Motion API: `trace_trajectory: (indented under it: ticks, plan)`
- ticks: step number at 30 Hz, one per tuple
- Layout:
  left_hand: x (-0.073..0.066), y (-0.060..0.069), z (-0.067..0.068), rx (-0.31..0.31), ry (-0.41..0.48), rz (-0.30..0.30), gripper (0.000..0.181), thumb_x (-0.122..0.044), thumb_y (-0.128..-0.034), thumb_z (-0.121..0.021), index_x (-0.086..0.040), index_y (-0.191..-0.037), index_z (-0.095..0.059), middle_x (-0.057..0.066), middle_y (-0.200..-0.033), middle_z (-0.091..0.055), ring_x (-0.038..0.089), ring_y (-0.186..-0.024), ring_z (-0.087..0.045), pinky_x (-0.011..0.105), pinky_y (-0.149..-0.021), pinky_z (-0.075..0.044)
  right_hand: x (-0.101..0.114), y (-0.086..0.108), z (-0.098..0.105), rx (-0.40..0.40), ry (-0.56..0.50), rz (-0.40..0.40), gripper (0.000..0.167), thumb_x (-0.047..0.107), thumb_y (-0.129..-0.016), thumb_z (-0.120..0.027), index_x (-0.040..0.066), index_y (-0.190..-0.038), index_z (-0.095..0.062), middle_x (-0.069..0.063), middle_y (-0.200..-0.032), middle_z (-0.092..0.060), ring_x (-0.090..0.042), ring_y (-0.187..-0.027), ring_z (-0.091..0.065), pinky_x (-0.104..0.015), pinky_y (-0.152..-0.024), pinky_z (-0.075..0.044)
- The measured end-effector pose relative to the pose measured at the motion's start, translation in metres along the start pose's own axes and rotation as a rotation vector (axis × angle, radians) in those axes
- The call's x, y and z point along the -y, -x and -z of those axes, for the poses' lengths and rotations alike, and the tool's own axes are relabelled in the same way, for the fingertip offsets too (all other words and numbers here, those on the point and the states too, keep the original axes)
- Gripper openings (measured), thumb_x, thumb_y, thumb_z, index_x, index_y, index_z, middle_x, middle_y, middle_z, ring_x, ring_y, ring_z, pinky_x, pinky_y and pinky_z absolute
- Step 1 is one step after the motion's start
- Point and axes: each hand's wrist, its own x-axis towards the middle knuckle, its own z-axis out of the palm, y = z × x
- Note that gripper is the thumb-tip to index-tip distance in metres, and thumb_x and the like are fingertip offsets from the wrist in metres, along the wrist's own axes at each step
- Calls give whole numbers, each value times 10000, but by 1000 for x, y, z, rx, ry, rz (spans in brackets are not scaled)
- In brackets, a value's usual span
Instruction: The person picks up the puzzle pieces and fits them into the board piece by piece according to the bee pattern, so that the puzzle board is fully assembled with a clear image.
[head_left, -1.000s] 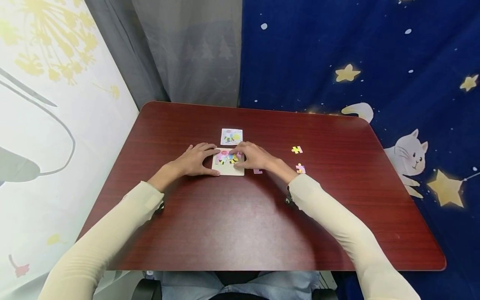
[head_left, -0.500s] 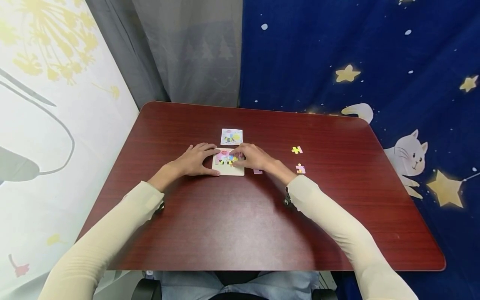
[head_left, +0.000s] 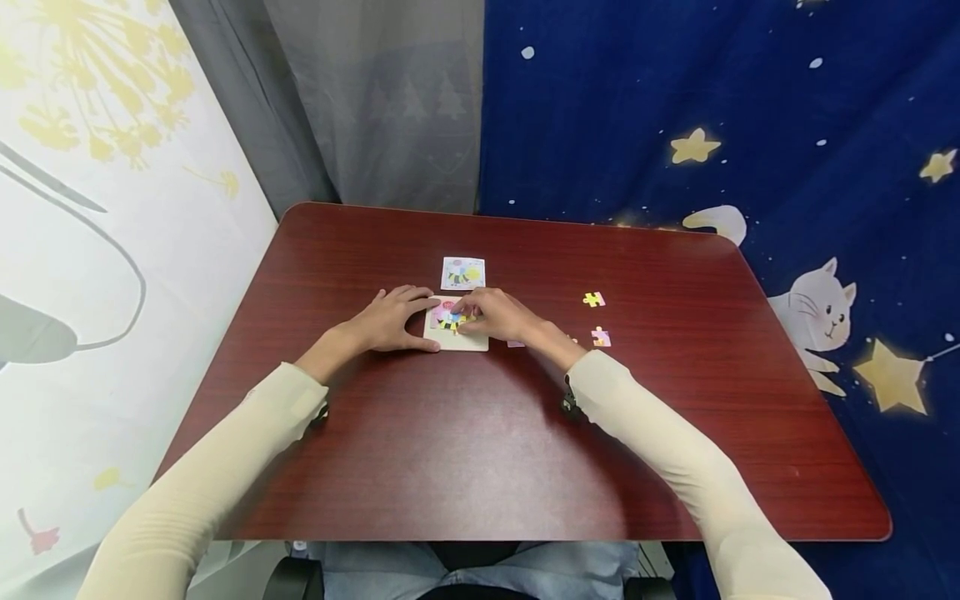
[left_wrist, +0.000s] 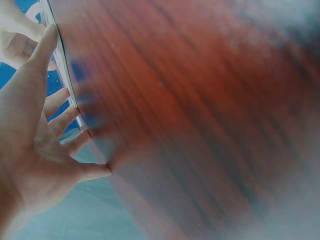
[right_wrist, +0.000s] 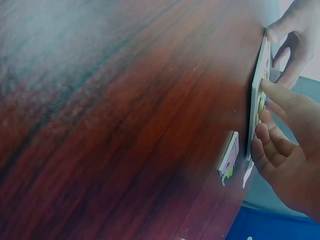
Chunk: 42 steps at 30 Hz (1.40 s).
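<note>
A pale puzzle board lies flat on the table, with colourful pieces in its upper part. My left hand is spread at the board's left edge. Its thumb and fingers are mostly straight and touch the rim. Over the board's right half, my right hand pinches a small puzzle piece between thumb and fingers, down at the board's surface. The fingers largely hide that piece. In the right wrist view a loose puzzle piece lies on the table beside the board.
Behind the board lies a picture card with a striped bee. To the right are a yellow puzzle piece and a pink-and-yellow one. Another pink piece is partly covered by the right hand. Curtains hang behind the table.
My right hand has shifted slightly left across the board, its fingers staying at the pieces. A bit of another loose piece now shows beside the right wrist. The left hand stays put.
</note>
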Motion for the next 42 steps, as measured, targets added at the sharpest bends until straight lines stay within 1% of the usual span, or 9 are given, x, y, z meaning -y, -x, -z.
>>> trace_trajectory:
  ticks: [9, 14, 19, 23, 31, 37, 42]
  plan:
    - [-1, 2, 1, -3, 3, -12, 944, -664, -825, -782, -157, -1564, -486, 118, -1588, -427, 373, -1491, -327, 774, -1131, -220, 3, 1, 0, 8, 21, 15, 290, 223, -966, -767, 137, -1242, -767, -26, -1095, -689, -145, -1011, -636, -299, -845, -525]
    - [-1, 2, 1, -7, -2, -12, 938, -664, -825, -781, -159, -1561, -491, 114, -1582, -433, 369, -1484, -335, 773, -1128, -227, 5, 1, 0, 10, 62, 3, 285, 246, -976, -754, 164, -1249, -772, -4, -1099, -678, -119, -1001, -633, -286, -849, -523]
    - [-1, 2, 0, 6, 2, 0, 931, -653, -832, -782, -171, -1569, -480, 116, -1594, -417, 368, -1492, -322, 772, -1138, -205, 6, 2, -1, 24, 89, -5, 290, 261, -988, -737, 179, -1265, -766, -1, -1093, -664, -111, -980, -634, -283, -840, -526]
    - [-2, 2, 0, 7, 4, 1, 932, -645, -833, -786, -174, -1574, -474, 125, -1598, -410, 376, -1495, -318, 778, -1136, -198, 7, 2, 0, 20, 94, 0, 284, 249, -990, -735, 173, -1262, -768, -12, -1087, -667, -125, -969, -641, -295, -835, -531]
    - [-2, 1, 2, 9, -1, 12, 953, -674, -821, -778, -194, -1582, -463, 110, -1611, -396, 355, -1507, -304, 760, -1151, -195, 9, 2, 2, 26, 120, 17, 290, 254, -998, -724, 162, -1269, -763, -9, -1125, -664, -125, -982, -640, -301, -868, -529]
    - [0, 1, 0, -3, -6, -1, 937, -648, -824, -792, -178, -1571, -478, 112, -1591, -419, 360, -1490, -325, 772, -1136, -210, 9, 1, 1, 34, 161, 39, 285, 278, -996, -726, 177, -1260, -768, 3, -1104, -663, -98, -974, -636, -280, -863, -528]
    - [0, 0, -1, -2, -17, -4, 938, -658, -825, -785, -182, -1573, -476, 103, -1590, -423, 351, -1490, -327, 764, -1140, -218, 8, 1, 3, 34, 144, 45, 275, 272, -995, -729, 177, -1249, -772, 5, -1081, -669, -104, -959, -634, -277, -842, -527]
